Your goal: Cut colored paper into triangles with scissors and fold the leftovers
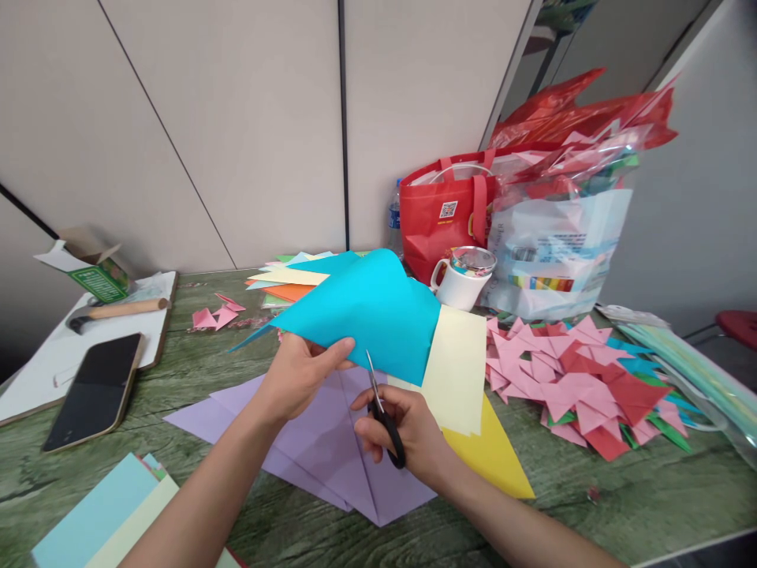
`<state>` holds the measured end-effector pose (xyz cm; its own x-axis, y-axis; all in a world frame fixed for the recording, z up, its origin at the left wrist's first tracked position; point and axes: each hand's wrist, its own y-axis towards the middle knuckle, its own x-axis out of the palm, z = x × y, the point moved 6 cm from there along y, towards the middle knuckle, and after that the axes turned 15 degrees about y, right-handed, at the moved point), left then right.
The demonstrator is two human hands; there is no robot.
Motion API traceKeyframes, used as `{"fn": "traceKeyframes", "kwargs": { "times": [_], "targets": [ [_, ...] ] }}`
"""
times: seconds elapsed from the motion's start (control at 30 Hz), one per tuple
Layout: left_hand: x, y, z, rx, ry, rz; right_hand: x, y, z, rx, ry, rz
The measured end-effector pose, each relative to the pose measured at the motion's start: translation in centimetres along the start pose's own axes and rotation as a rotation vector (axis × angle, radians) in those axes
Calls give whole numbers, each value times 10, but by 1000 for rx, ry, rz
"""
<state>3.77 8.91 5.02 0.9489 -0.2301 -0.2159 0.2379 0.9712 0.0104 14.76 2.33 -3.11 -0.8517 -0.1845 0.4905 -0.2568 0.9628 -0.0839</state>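
Note:
My left hand (301,371) pinches the near edge of a bright blue sheet of paper (367,308), thumb on top and fingers underneath. The sheet is lifted and bends over on itself. Black-handled scissors (385,426) are in my right hand (408,430), their blades pointing up at the blue paper's lower edge. Whether the blades have cut into it I cannot tell. Beneath both hands lie large purple sheets (319,450) with a crease. Cream paper (458,363) and a yellow sheet (490,450) stick out to the right of them.
Folded pink and red paper pieces (573,379) are heaped at right. Behind stand a white mug (464,278), a red bag (434,217) and a plastic bag (556,252). At left are a phone (95,390), a hammer (118,310) and a green box (98,272). Pastel sheets (100,505) lie front left.

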Motion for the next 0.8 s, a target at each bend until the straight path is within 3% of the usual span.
{"fn": "traceKeyframes", "kwargs": {
  "times": [0.3, 0.8],
  "targets": [
    [8, -2, -3, 39, 74, -92, 0, 1, -7, -46, 13, -16],
    [11, -6, 1, 50, 63, -84, 0, 0, -8, -78, 8, -24]
  ]
}}
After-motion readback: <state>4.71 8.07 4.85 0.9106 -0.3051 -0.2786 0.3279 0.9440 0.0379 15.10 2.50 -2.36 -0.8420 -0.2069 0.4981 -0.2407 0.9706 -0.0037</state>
